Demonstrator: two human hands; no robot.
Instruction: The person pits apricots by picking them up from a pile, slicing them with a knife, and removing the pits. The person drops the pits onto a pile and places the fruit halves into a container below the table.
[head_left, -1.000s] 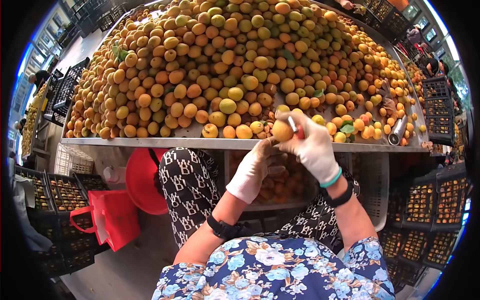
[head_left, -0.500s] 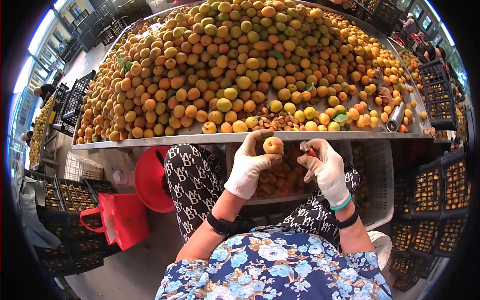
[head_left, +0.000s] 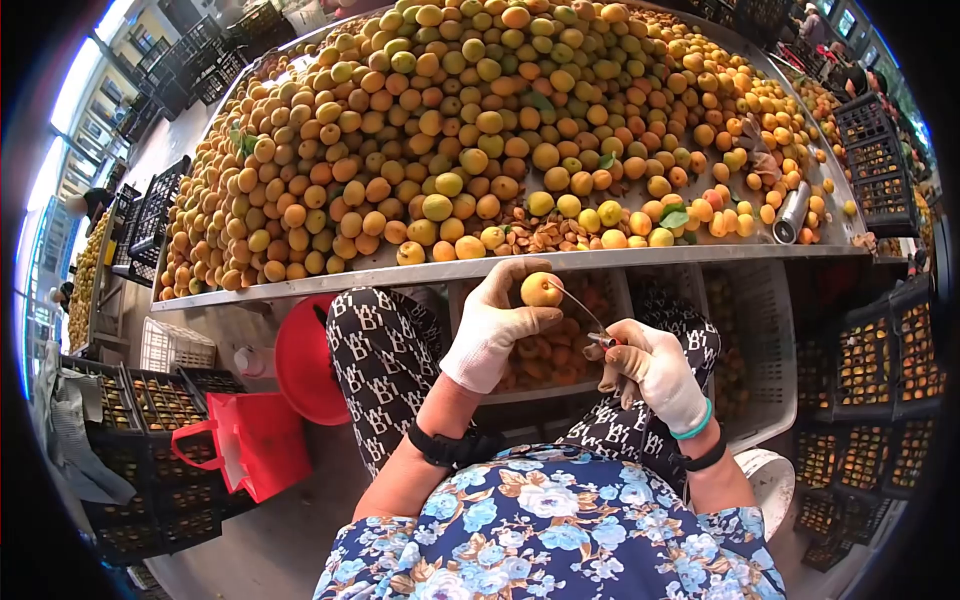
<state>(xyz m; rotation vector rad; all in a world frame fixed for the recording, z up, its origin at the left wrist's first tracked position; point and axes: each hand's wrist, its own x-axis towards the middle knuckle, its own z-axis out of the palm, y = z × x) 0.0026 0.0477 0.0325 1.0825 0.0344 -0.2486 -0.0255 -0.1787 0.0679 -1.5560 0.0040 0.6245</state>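
My left hand [head_left: 492, 335], in a white glove with a stained thumb and fingertips, grips one yellow-orange apricot [head_left: 541, 290] just in front of the table edge. My gloved right hand [head_left: 655, 375] is closed around the handle of a small knife [head_left: 582, 308]. Its thin blade slants up and left, and its tip meets the apricot's right side. Part of the handle is hidden by the fingers. Behind both hands, the metal table [head_left: 420, 275] carries a big heap of apricots [head_left: 380, 140]. Brown apricot pits [head_left: 545, 236] lie near its front edge.
Below the table stand pale plastic crates [head_left: 772, 340], one with orange fruit under my hands. A red basin [head_left: 305, 365] and red bag [head_left: 255, 440] are at left. Black crates of fruit [head_left: 860, 370] are stacked at right. A metal cylinder [head_left: 791, 213] lies on the table.
The knife blade now shows, reaching across to the apricot. My right hand has turned and dropped slightly. The apricot has been turned a little in my left hand; the view has shifted slightly.
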